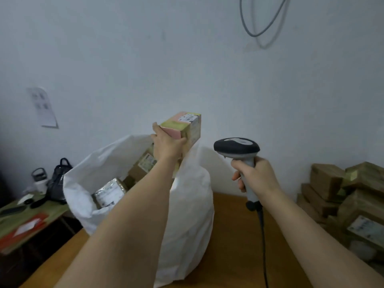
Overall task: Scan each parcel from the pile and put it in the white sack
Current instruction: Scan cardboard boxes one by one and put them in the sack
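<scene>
My left hand (pixel 167 145) grips a small pink and yellow-taped parcel (pixel 185 126) with a white label, held up above the far rim of the open white sack (pixel 188 206). Inside the sack lie several labelled parcels (pixel 110 193). To the right, my right hand (pixel 254 175) grips the handle of a grey and black barcode scanner (pixel 236 147), its head level with the parcel; its black cable hangs down over the wooden table (pixel 232 242). A pile of brown parcels (pixel 349 196) sits at the right edge.
A lower green side table (pixel 31 213) at the left holds a black bag (pixel 59 181), a white bottle, dark small items and a red envelope. A paper sheet is stuck on the white wall, and a grey cable loop hangs at the top right.
</scene>
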